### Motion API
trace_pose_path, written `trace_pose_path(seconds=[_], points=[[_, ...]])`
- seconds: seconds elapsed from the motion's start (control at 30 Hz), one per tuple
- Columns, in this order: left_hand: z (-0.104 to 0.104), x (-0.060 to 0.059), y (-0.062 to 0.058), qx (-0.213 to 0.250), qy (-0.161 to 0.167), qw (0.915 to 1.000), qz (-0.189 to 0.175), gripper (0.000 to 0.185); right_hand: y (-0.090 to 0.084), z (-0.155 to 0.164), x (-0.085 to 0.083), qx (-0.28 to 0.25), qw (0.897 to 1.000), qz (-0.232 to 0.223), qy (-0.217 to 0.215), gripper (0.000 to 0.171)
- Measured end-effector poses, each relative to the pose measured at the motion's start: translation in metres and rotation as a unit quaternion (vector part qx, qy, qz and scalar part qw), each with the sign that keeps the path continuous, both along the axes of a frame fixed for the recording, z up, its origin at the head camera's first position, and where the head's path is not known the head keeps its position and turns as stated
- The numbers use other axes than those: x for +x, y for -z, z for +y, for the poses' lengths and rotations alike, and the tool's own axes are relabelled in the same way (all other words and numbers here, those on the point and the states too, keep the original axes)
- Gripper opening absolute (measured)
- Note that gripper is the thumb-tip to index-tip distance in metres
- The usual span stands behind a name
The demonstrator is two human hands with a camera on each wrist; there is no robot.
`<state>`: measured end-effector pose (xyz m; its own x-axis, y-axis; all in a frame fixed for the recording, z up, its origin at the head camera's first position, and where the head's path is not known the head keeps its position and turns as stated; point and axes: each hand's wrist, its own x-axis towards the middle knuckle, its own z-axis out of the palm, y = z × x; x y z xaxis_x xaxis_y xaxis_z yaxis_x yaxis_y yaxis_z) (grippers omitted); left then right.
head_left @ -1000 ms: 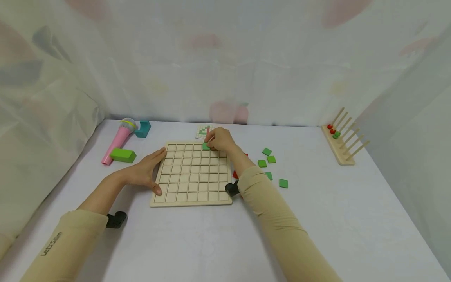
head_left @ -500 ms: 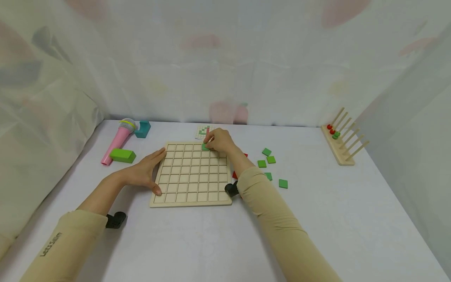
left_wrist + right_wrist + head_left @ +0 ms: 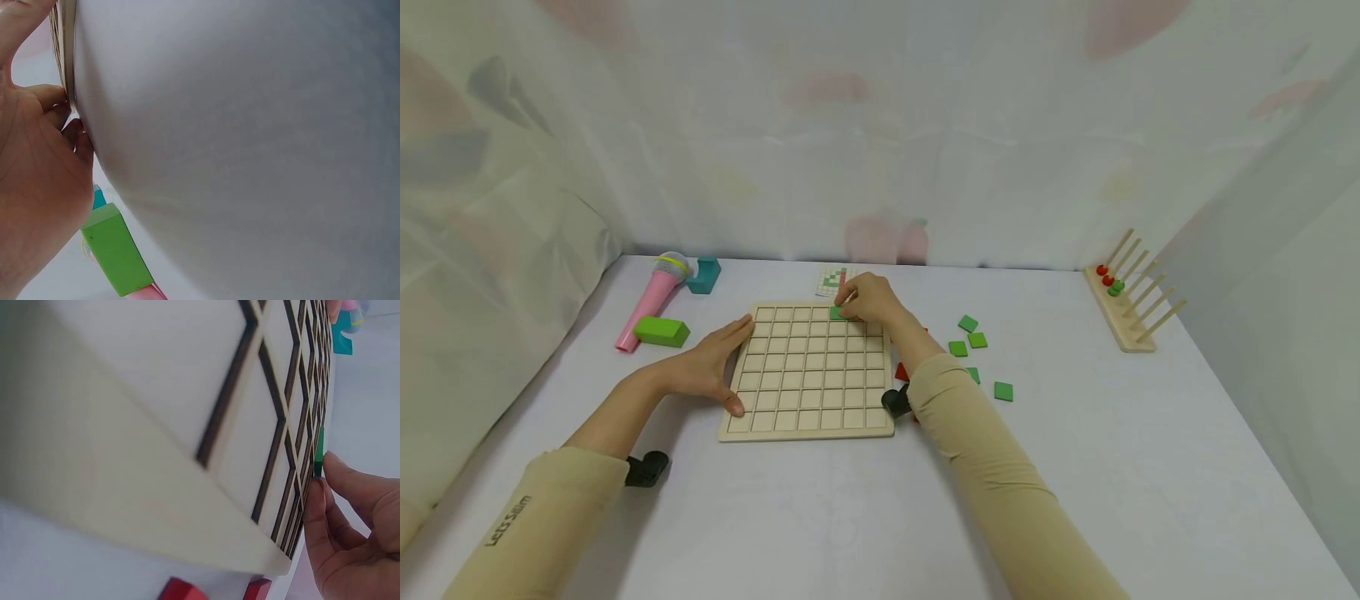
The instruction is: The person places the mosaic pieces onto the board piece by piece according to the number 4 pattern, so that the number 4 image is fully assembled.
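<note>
A pale wooden grid board (image 3: 808, 375) lies flat on the white table. My right hand (image 3: 847, 307) reaches over its far edge and pinches a green square tile (image 3: 836, 313) in a cell of the top row. In the right wrist view the tile (image 3: 319, 453) stands on edge against the board (image 3: 250, 419), with my fingertips (image 3: 331, 472) on it. My left hand (image 3: 721, 367) lies open against the board's left edge, fingers straight and thumb at the near corner. The left wrist view shows its palm (image 3: 37, 187) against that edge (image 3: 65, 50).
Several loose green tiles (image 3: 977, 339) lie right of the board, with red tiles (image 3: 901, 372) partly hidden by my forearm. A pattern card (image 3: 833, 280) lies behind the board. A pink microphone (image 3: 655, 300), green block (image 3: 661, 331) and teal piece (image 3: 703, 273) sit left; a peg rack (image 3: 1131, 304) far right.
My right hand has barely shifted, settling the green tile slightly lower in its top-row cell. The left hand and board have not moved.
</note>
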<state>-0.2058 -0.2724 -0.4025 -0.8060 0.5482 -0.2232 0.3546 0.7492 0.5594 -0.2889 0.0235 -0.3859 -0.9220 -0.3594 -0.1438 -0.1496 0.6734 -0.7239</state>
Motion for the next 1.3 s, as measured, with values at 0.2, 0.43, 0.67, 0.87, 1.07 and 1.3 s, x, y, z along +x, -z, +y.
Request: trace_pose_path(seconds=[0.2, 0.43, 0.67, 0.87, 1.07, 1.3], points=[[0.000, 0.000, -0.001, -0.002, 0.001, 1.0000, 0.001, 0.142, 0.002, 0.000, -0.003, 0.010, 1.000, 0.007, 0.000, 0.018], [0.000, 0.002, -0.002, -0.002, -0.001, 1.0000, -0.002, 0.142, 0.003, -0.002, -0.003, 0.009, 1.000, 0.013, 0.003, 0.016], [0.000, 0.002, -0.002, -0.004, -0.005, 1.0000, -0.001, 0.142, -0.005, 0.007, -0.005, -0.016, 1.000, -0.008, -0.014, 0.019], [0.002, 0.002, -0.002, -0.006, -0.010, 0.9999, -0.006, 0.141, -0.017, 0.038, -0.017, -0.017, 0.999, -0.005, -0.027, 0.025], [0.002, -0.001, 0.000, -0.010, -0.009, 0.9999, 0.001, 0.142, -0.029, 0.082, -0.024, 0.038, 0.999, 0.016, -0.020, 0.030], [0.002, 0.000, 0.001, -0.014, -0.009, 0.9999, 0.000, 0.144, -0.024, 0.140, -0.025, 0.071, 0.997, -0.022, -0.012, 0.032]])
